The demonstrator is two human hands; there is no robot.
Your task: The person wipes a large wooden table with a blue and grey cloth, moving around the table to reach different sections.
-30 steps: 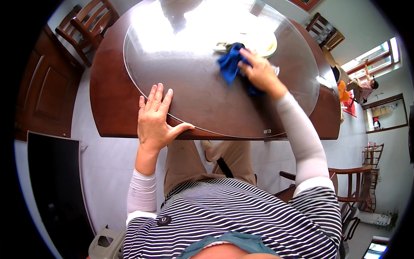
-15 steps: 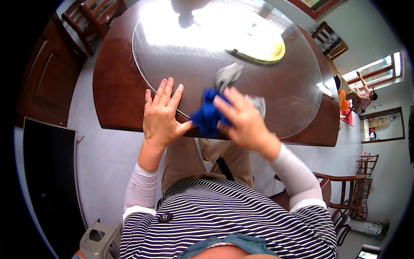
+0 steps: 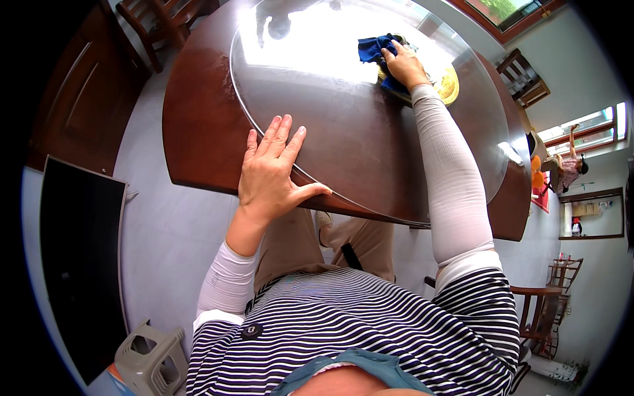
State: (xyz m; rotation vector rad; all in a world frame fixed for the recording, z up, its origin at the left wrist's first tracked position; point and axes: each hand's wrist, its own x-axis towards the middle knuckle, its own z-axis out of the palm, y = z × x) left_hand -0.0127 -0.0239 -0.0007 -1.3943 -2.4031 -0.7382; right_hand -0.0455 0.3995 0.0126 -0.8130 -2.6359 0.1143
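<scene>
Right hand (image 3: 405,67) out, fingers bunched on the blue cloth (image 3: 372,49), crumpled under and left of their tips toward the table's (image 3: 198,132) far edge, perhaps overlapping the yellow dish (image 3: 449,86); left hand (image 3: 267,185) splayed, near edge.

A head-worn fisheye camera looks down over the near table (image 3: 201,142).

It seems a home dining room: brown wooden table (image 3: 198,132) at twelve o'clock, slatted dark wooden chair (image 3: 520,74) at two, panelled brown door (image 3: 82,89) at ten.
</scene>
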